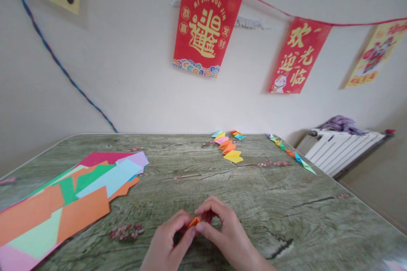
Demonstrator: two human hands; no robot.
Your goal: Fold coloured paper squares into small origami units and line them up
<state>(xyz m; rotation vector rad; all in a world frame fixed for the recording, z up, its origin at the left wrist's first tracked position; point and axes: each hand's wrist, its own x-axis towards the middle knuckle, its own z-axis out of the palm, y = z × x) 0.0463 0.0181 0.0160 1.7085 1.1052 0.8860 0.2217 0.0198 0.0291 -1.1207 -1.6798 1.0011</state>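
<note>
Near the front middle of the table, a small folded piece of orange paper point(194, 222) sits between my two hands. My left hand point(173, 237) pinches it from the left with thumb and forefinger. From the right, my right hand point(222, 228) has its thumb on the paper and its fingers curled above it. Much of the piece is hidden behind the fingertips, so its exact folded shape is unclear.
Coloured paper sheets point(84, 211) overlap at the left. Folded paper pieces point(233, 156) form a row at the back, and another folded row point(298, 157) lies along the right edge. Behind stands the wall; a white radiator point(343, 146) is beyond the table's right side.
</note>
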